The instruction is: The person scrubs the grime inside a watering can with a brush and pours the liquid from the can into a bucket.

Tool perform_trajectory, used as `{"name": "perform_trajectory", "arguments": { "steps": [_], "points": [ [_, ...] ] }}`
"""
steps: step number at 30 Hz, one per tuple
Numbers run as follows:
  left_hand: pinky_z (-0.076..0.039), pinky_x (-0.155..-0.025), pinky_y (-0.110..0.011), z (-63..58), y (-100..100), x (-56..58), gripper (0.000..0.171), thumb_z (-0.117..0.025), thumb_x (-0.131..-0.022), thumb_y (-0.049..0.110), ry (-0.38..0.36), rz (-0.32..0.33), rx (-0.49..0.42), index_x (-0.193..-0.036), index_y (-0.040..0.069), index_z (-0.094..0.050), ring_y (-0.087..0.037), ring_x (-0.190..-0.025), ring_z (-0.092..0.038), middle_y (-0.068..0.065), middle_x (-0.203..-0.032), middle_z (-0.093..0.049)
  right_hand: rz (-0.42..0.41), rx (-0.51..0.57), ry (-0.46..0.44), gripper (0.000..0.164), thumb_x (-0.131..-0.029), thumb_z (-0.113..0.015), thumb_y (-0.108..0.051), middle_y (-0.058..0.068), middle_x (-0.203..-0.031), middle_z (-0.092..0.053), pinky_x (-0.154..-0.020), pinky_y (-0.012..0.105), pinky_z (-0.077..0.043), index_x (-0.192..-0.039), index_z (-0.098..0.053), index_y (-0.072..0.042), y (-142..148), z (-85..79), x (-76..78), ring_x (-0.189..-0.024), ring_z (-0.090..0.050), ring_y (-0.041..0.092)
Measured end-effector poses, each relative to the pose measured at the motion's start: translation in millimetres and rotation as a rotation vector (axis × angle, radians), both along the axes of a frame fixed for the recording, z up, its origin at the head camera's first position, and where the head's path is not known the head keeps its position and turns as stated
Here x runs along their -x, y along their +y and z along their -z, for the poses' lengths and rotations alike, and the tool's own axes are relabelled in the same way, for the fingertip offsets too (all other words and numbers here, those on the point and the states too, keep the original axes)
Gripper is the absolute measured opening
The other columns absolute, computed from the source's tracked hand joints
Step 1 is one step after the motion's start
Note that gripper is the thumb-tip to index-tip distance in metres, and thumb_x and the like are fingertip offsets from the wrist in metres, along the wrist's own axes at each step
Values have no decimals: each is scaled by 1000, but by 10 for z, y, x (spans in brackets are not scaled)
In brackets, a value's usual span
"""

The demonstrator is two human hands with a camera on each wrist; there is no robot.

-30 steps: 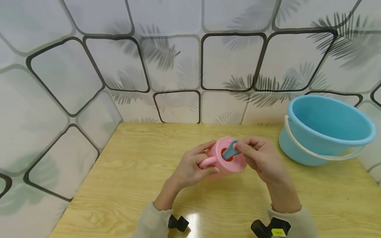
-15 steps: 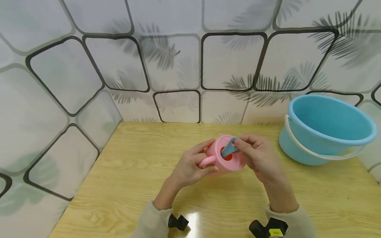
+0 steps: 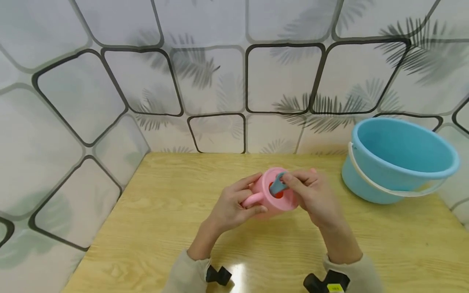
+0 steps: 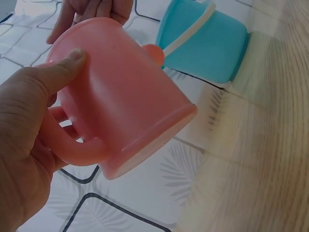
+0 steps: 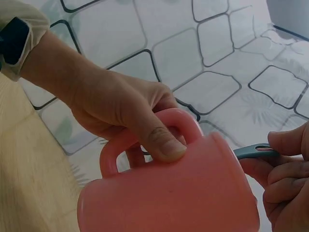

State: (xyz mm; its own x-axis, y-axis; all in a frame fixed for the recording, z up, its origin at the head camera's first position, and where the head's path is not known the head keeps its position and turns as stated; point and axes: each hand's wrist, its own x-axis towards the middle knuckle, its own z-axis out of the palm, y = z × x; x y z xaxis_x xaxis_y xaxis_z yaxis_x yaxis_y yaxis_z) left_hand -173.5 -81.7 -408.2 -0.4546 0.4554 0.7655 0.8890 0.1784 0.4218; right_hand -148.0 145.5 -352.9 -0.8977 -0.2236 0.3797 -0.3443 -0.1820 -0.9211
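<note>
My left hand (image 3: 234,201) grips a pink plastic mug (image 3: 261,205) by its side handle, thumb pressed on the wall in the left wrist view. The mug is tilted above the table, its top facing my right hand (image 3: 316,195). That hand pinches a blue-grey handle (image 3: 277,186) with a hole near its end, seen in the right wrist view. The handle's other end goes into the mug's round opening, where something red (image 3: 279,195) shows; its tip is hidden. An orange-red round piece (image 4: 153,54) sticks out beside the mug in the left wrist view.
A light blue bucket (image 3: 388,189) with a white carrying handle (image 3: 377,187) stands at the back right of the wooden table (image 3: 168,195). A patterned wall covering (image 3: 216,134) borders the table behind and on the left.
My right hand has moved slightly left, and a little less of the blue-grey handle shows outside the mug. My left hand and the mug stay nearly in place.
</note>
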Motion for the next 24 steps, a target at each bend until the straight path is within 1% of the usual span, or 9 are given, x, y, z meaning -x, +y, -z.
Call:
{"name": "perform_trajectory", "arguments": {
  "steps": [2,5,6,7,12,14,20,22,24],
  "points": [
    [-54,-73,-22,-2,1,-6,33,-90,-67,4,-3,5,-4,-64,6,-58,-32,-110,-67,-27,-131,-60,4,28,-1,27,-99,-54,2,-5,-64,-65,-33,27,-19,-91,-77,-9,8,-20,-8,-39,-25,11],
    [-55,-74,-22,-4,4,-10,35,-90,-66,2,-8,-1,-23,-63,6,-56,-33,-108,-68,-27,-131,-60,25,133,15,31,-100,-51,5,-4,-67,-68,-32,26,-11,-94,-78,-9,79,-70,-46,-36,-21,14],
    [-55,-75,-23,-4,10,-13,35,-90,-66,2,-3,-8,-19,-62,7,-55,-33,-108,-68,-27,-130,-60,58,147,18,31,-99,-51,6,-5,-64,-67,-34,31,-4,-93,-78,-8,91,-85,-64,-36,-12,18],
    [-55,-76,-22,-2,19,-18,36,-90,-66,3,4,-13,-11,-61,7,-55,-32,-108,-68,-27,-130,-60,80,148,20,31,-99,-52,7,-5,-63,-66,-33,32,-3,-93,-78,-7,95,-95,-80,-35,-12,19],
    [-54,-78,-21,-12,77,-50,34,-90,-68,7,44,9,17,-62,7,-57,-32,-112,-66,-25,-131,-60,97,8,38,25,-97,-56,6,-8,-53,-53,-33,34,-11,-89,-76,-4,24,-88,-97,-38,-16,21],
    [-54,-75,-21,-11,77,-54,32,-90,-67,6,27,23,-4,-64,6,-59,-30,-107,-68,-26,-132,-59,100,-26,55,22,-97,-57,5,-5,-49,-44,-34,34,-12,-89,-76,-2,18,-82,-104,-39,-17,21],
    [-56,-80,-24,29,57,-48,34,-90,-67,3,6,1,-12,-62,7,-57,-33,-110,-67,-26,-130,-60,148,70,80,26,-97,-53,9,0,-45,-31,-33,30,-4,-91,-76,-2,135,-116,-155,-36,-12,18],
    [-56,-83,-25,35,62,-48,35,-90,-68,6,35,-15,16,-61,7,-56,-33,-114,-65,-25,-130,-61,144,33,60,24,-98,-54,8,-1,-46,-38,-32,30,-6,-91,-75,0,124,-111,-141,-36,-13,16],
    [-55,-83,-24,36,73,-49,35,-91,-68,8,55,-20,26,-61,8,-56,-32,-114,-65,-25,-130,-61,155,-81,51,18,-97,-57,4,-3,-53,-52,-35,25,-16,-91,-74,2,73,-100,-112,-38,-26,13]
  ]
}}
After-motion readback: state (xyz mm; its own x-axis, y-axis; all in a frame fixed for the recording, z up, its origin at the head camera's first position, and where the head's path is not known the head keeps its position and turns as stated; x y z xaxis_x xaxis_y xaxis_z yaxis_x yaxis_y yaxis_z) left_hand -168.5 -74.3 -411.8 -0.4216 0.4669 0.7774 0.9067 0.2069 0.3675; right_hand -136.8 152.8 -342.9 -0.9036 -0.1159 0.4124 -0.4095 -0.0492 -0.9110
